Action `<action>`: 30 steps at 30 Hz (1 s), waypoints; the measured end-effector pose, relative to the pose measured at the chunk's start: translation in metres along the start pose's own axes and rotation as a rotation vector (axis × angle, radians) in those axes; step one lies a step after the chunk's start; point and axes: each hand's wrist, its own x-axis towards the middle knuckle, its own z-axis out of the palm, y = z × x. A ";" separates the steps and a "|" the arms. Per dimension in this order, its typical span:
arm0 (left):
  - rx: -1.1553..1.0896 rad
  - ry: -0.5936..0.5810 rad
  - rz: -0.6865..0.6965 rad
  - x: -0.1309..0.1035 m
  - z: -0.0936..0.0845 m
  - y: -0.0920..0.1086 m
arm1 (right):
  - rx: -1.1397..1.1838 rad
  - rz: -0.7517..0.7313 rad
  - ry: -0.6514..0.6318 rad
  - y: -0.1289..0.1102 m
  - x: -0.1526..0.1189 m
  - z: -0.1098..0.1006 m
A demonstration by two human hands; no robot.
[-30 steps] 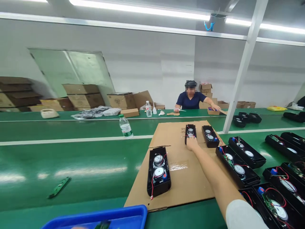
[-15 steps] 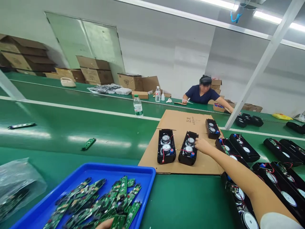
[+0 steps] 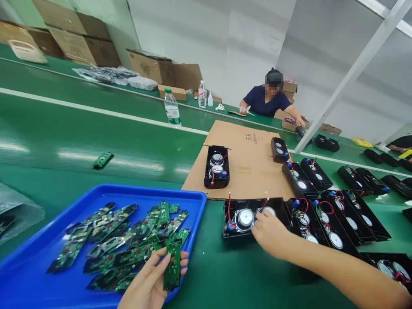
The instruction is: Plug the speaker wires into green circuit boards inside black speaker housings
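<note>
My left hand (image 3: 154,274) pinches a narrow green circuit board (image 3: 173,264) over the right edge of the blue tray (image 3: 106,188). In the tray lies a heap of similar boards (image 3: 125,231). My right hand (image 3: 270,231) grips the near side of a black speaker housing (image 3: 231,231), its fingertips partly hidden inside. This housing lies lengthwise in front of me, with two round speakers, red wires and a blue-and-red part. Another speaker housing (image 3: 217,167) sits on the cardboard sheet (image 3: 247,171) beyond it.
Several speaker housings (image 3: 334,219) stand in rows on the right. A single board (image 3: 103,160) and a water bottle (image 3: 172,109) are beyond the tray. A clear plastic bag (image 3: 19,214) lies at left. A co-worker (image 3: 268,96) sits across, behind a white slanted post (image 3: 347,81).
My right hand has brought one speaker housing off the cardboard towards me and turned it sideways. My left hand has risen from the tray with a board. The view has shifted down and closer.
</note>
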 end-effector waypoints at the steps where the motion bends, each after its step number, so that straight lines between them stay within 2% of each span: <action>1: -0.013 0.011 -0.004 -0.001 0.005 -0.001 | 0.015 0.001 -0.007 -0.012 -0.001 0.003; 4: -0.034 0.043 -0.036 -0.003 0.014 -0.005 | 0.050 0.028 -0.016 -0.037 -0.001 0.012; 7: -0.065 0.050 -0.054 -0.003 0.013 -0.010 | 0.087 0.065 -0.010 -0.045 -0.003 0.019; 10: -0.100 0.012 -0.066 0.001 0.006 -0.014 | 0.134 0.090 -0.006 -0.047 -0.004 0.015; 12: -0.111 -0.036 -0.073 0.004 0.002 -0.016 | 0.221 0.155 0.052 -0.048 0.003 0.008; 16: -0.116 -0.134 -0.047 0.008 -0.001 -0.016 | 0.726 0.470 0.346 -0.059 0.038 -0.007; 17: -0.115 -0.166 -0.033 0.008 -0.002 -0.015 | 0.875 0.507 0.414 -0.063 0.049 -0.008; 21: -0.096 -0.263 0.057 0.004 0.000 -0.012 | 1.457 0.405 0.644 -0.075 0.072 -0.011; 23: -0.056 -0.300 0.136 0.002 0.003 -0.012 | 1.651 0.345 0.675 -0.075 0.070 -0.014; 26: 0.122 -0.287 0.248 0.001 0.010 -0.013 | 1.624 0.288 0.619 -0.071 0.058 -0.021; 28: 0.267 -0.202 0.351 0.000 0.017 -0.016 | 1.452 0.272 0.626 -0.070 0.051 -0.025; 30: 0.334 -0.154 0.422 -0.001 0.024 -0.020 | 1.255 0.268 0.693 -0.074 0.047 -0.026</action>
